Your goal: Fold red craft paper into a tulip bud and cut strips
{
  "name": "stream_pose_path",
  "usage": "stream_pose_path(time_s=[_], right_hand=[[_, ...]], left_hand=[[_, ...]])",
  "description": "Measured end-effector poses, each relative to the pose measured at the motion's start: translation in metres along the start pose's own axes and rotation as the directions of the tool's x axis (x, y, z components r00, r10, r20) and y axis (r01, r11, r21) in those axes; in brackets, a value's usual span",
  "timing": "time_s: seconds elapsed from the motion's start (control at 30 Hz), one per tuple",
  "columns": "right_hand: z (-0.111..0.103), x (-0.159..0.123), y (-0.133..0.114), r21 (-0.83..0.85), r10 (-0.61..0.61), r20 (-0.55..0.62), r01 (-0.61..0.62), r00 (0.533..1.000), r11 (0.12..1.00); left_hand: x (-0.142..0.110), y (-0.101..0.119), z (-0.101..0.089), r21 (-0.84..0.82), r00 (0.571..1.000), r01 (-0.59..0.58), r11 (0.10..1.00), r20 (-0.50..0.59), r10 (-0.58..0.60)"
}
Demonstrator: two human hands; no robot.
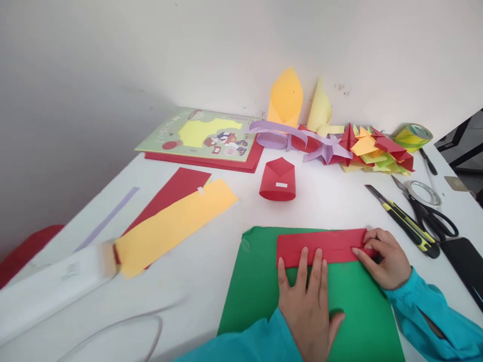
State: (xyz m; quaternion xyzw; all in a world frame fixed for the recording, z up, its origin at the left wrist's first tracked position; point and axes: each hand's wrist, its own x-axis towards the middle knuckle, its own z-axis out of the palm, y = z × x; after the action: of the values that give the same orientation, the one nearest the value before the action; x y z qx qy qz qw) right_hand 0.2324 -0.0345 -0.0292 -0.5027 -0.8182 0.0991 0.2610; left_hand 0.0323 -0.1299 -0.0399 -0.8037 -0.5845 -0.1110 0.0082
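Note:
A red paper strip (320, 246) lies along the far edge of a green sheet (362, 311). My left hand (307, 301) rests flat with fingers spread, their tips pressing the strip's near edge at its left part. At the strip's right end, my right hand (385, 256) pinches the red paper between thumb and fingers. Just beyond the green sheet stands a red folded paper piece (277, 178) with a pointed top and a small white label on its front.
Yellow paper (177, 226) and a red sheet (166, 193) lie left, near a blurred white object (56, 286). On the right are a utility knife (403, 221), scissors (430, 213), tape roll (424, 193) and black phone-like object (464, 266). Folded papers (377, 148) and a booklet (196, 136) line the wall.

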Motion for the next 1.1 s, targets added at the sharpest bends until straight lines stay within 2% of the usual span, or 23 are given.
stream_pose_path(time_s=[0.2,0.33,0.47,0.6,0.8,1.1], right_hand=[[0.001,-0.001,-0.001,-0.010,0.011,-0.007,-0.011,1.000,1.000],[-0.001,-0.003,0.003,-0.121,0.101,-0.053,-0.106,0.994,0.987],[-0.007,-0.006,0.010,-0.131,0.178,-0.003,-0.177,0.984,0.976],[-0.011,-0.008,0.007,-0.171,0.249,0.016,-0.243,0.968,0.955],[-0.011,-0.008,-0.008,-0.257,0.349,-0.089,-0.360,0.933,0.897],[-0.012,-0.007,-0.003,-0.263,0.385,-0.044,-0.383,0.922,0.886]], left_hand=[[-0.001,0.001,-0.001,0.005,1.000,0.002,1.000,-0.009,-0.001],[0.001,0.000,-0.003,-0.018,1.000,0.010,1.000,-0.026,-0.010],[0.003,-0.002,-0.007,-0.044,0.999,0.000,0.999,-0.040,-0.002],[0.004,-0.003,-0.007,-0.077,1.000,-0.005,0.997,-0.016,0.004],[0.004,-0.004,-0.005,-0.103,1.000,-0.011,0.995,-0.018,0.009],[0.003,-0.005,-0.004,-0.065,0.999,-0.038,0.997,-0.004,0.038]])
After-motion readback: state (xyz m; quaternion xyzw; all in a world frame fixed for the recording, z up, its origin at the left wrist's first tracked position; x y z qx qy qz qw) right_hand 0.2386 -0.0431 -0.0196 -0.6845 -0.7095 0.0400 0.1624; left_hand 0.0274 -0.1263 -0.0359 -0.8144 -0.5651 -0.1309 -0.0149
